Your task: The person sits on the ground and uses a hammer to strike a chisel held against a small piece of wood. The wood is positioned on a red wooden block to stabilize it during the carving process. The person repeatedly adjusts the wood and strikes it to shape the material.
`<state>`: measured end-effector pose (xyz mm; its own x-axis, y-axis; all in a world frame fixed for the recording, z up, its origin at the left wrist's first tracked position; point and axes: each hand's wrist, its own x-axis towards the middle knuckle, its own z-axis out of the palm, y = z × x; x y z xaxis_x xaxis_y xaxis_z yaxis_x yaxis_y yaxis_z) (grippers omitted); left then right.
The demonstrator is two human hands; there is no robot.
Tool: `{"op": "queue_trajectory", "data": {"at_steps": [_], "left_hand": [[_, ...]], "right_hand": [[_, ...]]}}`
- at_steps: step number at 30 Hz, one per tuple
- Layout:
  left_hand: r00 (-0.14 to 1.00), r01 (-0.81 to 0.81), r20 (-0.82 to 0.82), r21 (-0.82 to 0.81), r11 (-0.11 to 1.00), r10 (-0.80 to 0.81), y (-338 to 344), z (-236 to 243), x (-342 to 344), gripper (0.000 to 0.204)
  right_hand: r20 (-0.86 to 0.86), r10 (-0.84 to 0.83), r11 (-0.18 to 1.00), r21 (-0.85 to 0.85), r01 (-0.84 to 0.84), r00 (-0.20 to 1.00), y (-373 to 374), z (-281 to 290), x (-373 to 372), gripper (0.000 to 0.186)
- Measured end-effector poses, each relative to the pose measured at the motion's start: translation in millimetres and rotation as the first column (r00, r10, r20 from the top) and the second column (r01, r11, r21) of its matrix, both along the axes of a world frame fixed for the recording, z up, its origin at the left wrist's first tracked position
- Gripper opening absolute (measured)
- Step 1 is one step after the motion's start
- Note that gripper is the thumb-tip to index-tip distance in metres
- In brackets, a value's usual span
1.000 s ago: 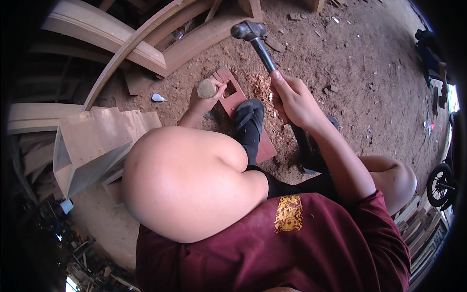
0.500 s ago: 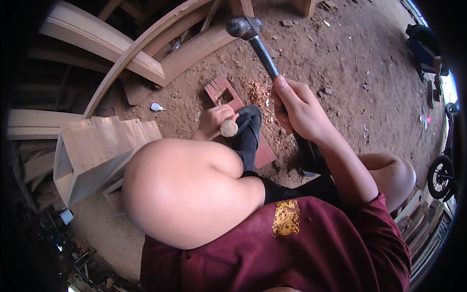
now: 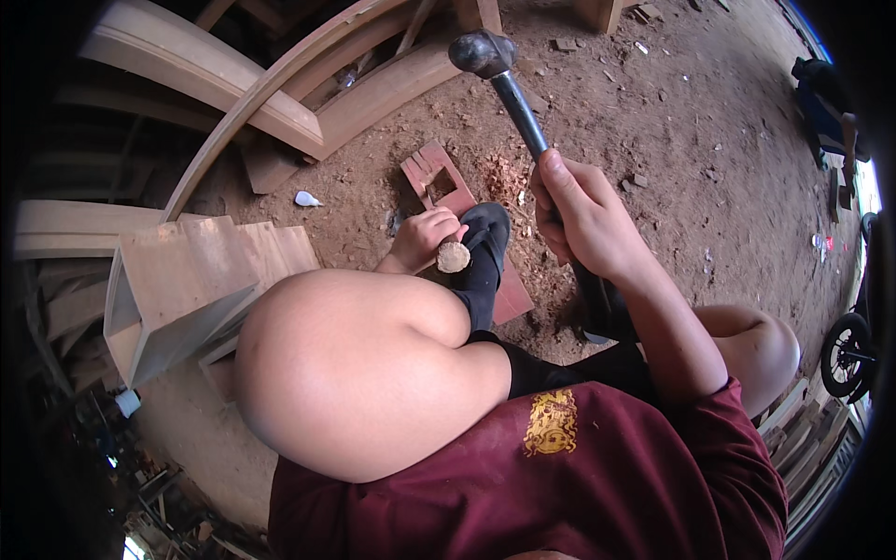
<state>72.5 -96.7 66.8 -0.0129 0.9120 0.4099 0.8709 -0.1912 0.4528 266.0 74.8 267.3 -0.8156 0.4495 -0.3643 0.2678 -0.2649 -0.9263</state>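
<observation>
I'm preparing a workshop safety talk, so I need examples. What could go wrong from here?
The left hand grips a wooden handle close to its round end, so a stray blow from the hammer in the right hand might hit that hand.
The sandalled foot is over the reddish board, near the handle; a slip could injure it.
The board lies on loose-looking ground, so it might shift.

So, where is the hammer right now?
In the head view, the hammer is in the right hand, its striking end near the top middle, farther up the picture than the notched reddish board.
</observation>
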Motion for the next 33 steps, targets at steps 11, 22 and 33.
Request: {"op": "queue_trajectory", "data": {"at_steps": [11,22,33], "left_hand": [[0.911,-0.354,0.230,0.011,0.935,0.342,24,1,-25,0.018],[0.897,-0.386,0.113,-0.270,0.882,0.428,43,0,-49,0.019],[0.795,-0.410,0.348,-0.292,0.864,0.496,42,14,-39,0.031]], "right_hand": [[0.024,0.032,0.983,0.182,-0.036,0.999,-4,20,-3,0.051],[0.421,0.281,0.640,0.587,-0.496,0.862,-34,-66,-27,0.047],[-0.014,0.136,0.766,0.635,-0.096,0.991,-37,-40,-21,0.038]]}}
